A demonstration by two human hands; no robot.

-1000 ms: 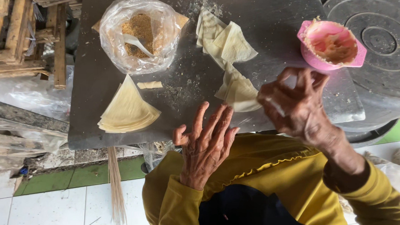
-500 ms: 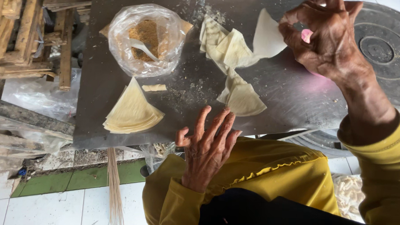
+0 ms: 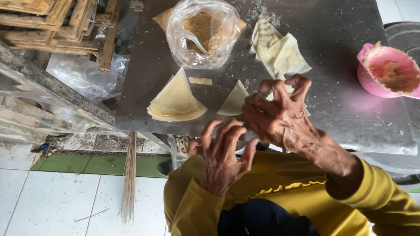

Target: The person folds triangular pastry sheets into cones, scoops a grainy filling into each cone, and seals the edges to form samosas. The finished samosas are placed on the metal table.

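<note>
My right hand (image 3: 280,117) hovers over the dark metal table (image 3: 342,109), fingers curled, pinching the edge of a pale triangular wrapper (image 3: 235,100) that lies flat. My left hand (image 3: 221,153) is held near the table's front edge, fingers spread, holding nothing. A stack of quarter-round wrappers (image 3: 176,99) lies to the left. Behind it sits a clear plastic bag (image 3: 199,30) of brown crumbly filling with a spoon in it. Several folded wrappers (image 3: 279,52) lie at the back. A pink bowl (image 3: 391,71) with paste stands at the right.
Stacked wooden frames (image 3: 49,7) stand on the left, with crumpled plastic (image 3: 82,77) beneath. A bundle of broom sticks (image 3: 129,176) hangs below the table over a tiled floor. A round dark lid (image 3: 419,37) lies at the right.
My right hand came down from beside the pink bowl to the table's front with a wrapper and laid it flat. My left hand stayed near the table edge.
</note>
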